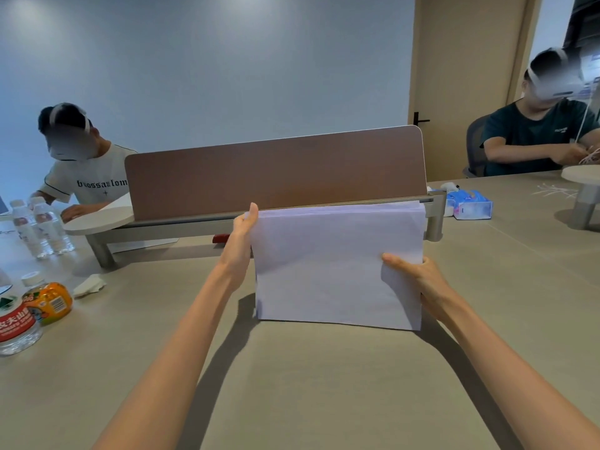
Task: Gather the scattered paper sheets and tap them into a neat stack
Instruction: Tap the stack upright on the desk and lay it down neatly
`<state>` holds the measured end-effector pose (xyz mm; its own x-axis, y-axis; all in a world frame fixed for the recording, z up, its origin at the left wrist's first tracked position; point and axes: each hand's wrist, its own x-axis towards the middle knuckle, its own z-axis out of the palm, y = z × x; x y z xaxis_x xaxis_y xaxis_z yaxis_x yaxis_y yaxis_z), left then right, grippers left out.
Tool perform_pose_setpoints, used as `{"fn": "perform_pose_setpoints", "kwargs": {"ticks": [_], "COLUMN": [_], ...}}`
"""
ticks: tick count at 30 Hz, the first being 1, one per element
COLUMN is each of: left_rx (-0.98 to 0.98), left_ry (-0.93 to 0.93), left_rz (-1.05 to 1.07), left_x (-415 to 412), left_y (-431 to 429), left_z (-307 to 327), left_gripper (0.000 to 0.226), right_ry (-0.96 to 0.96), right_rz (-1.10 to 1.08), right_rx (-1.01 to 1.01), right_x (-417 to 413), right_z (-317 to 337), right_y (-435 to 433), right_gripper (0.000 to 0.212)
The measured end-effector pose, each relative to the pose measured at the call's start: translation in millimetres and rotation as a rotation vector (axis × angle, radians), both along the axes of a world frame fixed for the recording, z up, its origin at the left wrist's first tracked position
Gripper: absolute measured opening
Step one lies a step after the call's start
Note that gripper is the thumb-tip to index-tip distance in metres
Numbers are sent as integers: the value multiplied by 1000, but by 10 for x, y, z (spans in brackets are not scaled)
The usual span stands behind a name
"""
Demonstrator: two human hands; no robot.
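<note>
The paper stack [324, 264] stands upright at the centre of the frame with its broad white face towards the camera and its sheets lined up closely. Its lower edge is at the surface [292, 384] or just above it; which one cannot be told. The left grip [242, 235] is clamped on the stack's upper left edge, thumb pointing up along the front and fingers hidden behind. The right grip [418, 280] is clamped on the right edge lower down, thumb lying across the front face. Just behind the stack runs a brown divider panel [276, 170] on a grey rail. A blue tissue pack [470, 206] lies at the right. Along the left edge are clear water bottles [42, 228], an orange bottle [48, 300], a red-labelled bottle [16, 326] and a crumpled tissue [89, 285]. Two other people sit at the upper left and upper right.
</note>
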<state>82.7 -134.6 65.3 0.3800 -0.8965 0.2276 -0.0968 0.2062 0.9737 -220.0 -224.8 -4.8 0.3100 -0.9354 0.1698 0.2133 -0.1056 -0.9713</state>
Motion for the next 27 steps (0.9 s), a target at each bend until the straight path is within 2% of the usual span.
{"fn": "perform_pose_setpoints", "kwargs": {"ticks": [2, 5, 10, 14, 16, 18, 21, 24, 27], "left_rx": [-14, -37, 32, -15, -61, -72, -12, 7, 14], "left_ry": [-98, -71, -39, -57, -75, -78, -35, 55, 60], "left_rz": [-94, -103, -185, -199, -183, -157, -123, -112, -135], "left_x": [125, 178, 110, -6, -53, -72, -70, -23, -5], "left_y": [32, 55, 88, 110, 114, 122, 137, 115, 111], "left_z": [-134, -268, -330, -158, -115, -228, -491, -569, -552], "left_gripper": [73, 76, 60, 56, 54, 52, 63, 74, 68], "right_ry": [6, 15, 37, -60, -106, -39, 108, 96, 91], "right_rz": [-25, -40, -88, -181, -229, -237, -209, -243, -343], "right_rx": [10, 18, -3, -47, -43, -42, -42, -108, -265], "right_x": [3, 24, 66, 174, 216, 244, 219, 137, 81], "right_z": [1, 32, 50, 175, 183, 85, -91, -12, 246], "right_y": [-15, -5, 33, 39, 33, 40, 31, -50, -105], "right_gripper": [54, 43, 56, 29, 24, 25, 23, 41, 68]}}
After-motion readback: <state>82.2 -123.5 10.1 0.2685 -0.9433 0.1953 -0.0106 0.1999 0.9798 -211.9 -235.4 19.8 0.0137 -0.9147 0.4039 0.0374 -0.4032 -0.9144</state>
